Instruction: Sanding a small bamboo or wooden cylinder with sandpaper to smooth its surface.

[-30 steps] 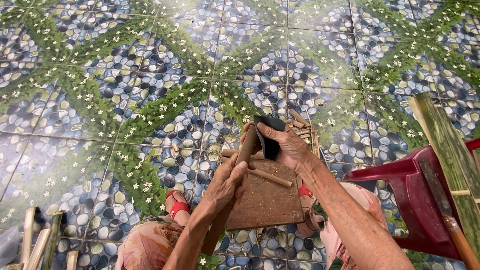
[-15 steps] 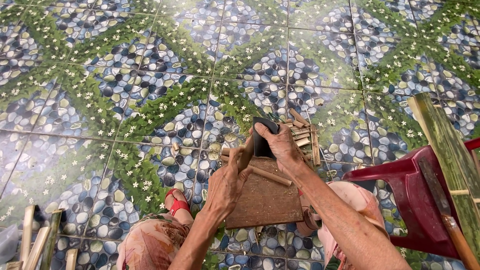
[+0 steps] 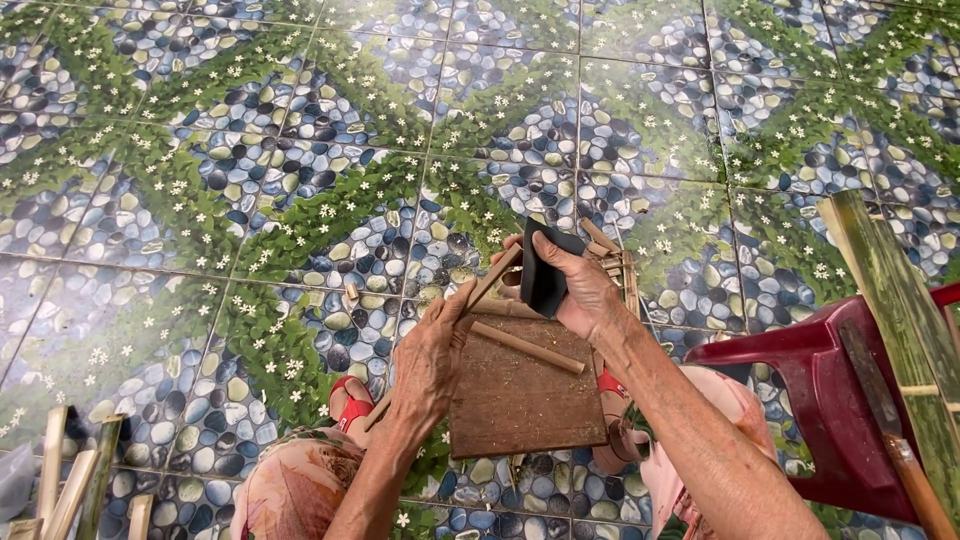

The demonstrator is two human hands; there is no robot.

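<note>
My left hand (image 3: 430,362) grips a long thin bamboo stick (image 3: 492,279) that slants up to the right, over a square wooden board (image 3: 520,400) on the tiled floor. My right hand (image 3: 585,290) holds a folded dark sheet, like sandpaper (image 3: 543,268), pressed against the stick's upper end. A second bamboo stick (image 3: 528,348) lies across the board. A small heap of short bamboo pieces (image 3: 615,265) sits just beyond my right hand.
A dark red plastic stool (image 3: 830,400) stands at the right, with split green bamboo slats (image 3: 895,300) and a wooden-handled blade (image 3: 890,420) leaning over it. More bamboo strips (image 3: 70,480) lie at the bottom left. My foot in a red sandal (image 3: 352,405) is under my left arm.
The stick now shows its thin edge instead of its broad face, as if turned in my left hand. My right hand with the dark sheet shifted slightly along its upper end.
</note>
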